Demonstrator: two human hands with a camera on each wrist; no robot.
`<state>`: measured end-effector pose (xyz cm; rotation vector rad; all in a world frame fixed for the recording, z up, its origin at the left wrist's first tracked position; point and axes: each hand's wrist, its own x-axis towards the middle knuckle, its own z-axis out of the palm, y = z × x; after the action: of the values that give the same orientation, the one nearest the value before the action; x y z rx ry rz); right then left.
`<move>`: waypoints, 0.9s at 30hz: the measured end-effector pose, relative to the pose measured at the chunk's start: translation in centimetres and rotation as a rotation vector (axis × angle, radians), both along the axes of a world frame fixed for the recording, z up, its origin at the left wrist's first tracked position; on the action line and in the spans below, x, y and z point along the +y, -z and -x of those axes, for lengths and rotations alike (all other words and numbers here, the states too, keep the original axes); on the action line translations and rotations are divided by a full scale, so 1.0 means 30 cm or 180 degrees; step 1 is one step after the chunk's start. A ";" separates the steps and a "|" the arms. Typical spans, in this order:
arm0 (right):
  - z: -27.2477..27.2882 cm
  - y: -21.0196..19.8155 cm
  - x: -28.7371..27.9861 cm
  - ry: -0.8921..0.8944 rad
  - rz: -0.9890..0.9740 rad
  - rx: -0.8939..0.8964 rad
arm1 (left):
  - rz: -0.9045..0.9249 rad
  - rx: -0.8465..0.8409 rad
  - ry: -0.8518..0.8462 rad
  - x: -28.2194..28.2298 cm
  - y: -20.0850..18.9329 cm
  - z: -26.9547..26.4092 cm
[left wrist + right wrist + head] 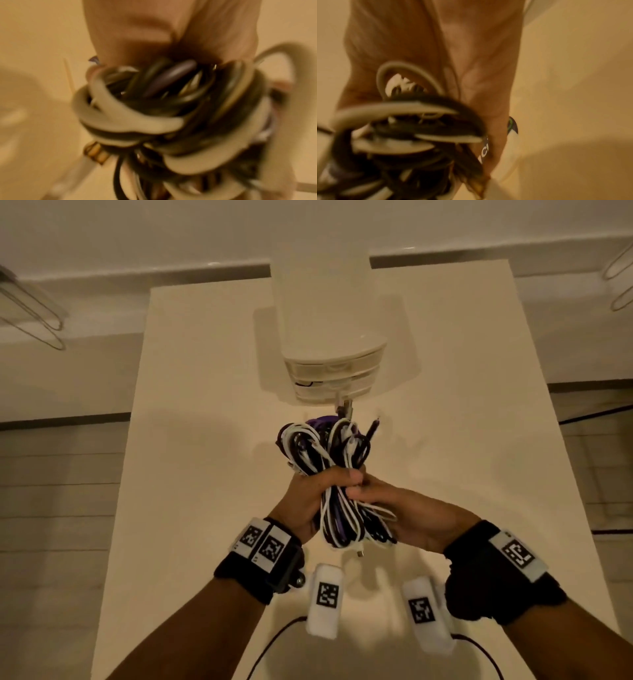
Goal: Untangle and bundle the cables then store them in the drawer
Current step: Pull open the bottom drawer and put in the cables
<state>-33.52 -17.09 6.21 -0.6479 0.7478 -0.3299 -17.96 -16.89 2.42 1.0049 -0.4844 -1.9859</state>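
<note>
Cables (329,470), bunched lengthwise and pointing at the closed drawer unit (330,371) straight ahead, are held above the table (205,405), left hand (308,498) clenched mid-bundle, right hand (407,515) grasping its near end.

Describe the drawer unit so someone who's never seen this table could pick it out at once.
On the cream table, look along the centre line toward the far edge, straight beyond the cable bundle held up in both hands. There stands the drawer unit, a small pale plastic tower of stacked translucent drawers with a rounded front, the only object standing on the table.
</note>
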 end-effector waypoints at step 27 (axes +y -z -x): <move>0.163 0.053 -0.268 0.0867 0.4539 0.3050 | -0.0665 -0.0463 -0.0716 -0.253 0.162 0.007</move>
<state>-38.40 -25.12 4.61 -2.1466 1.4950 -0.8371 -18.17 -24.47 -2.45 1.2817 -0.2318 -1.7953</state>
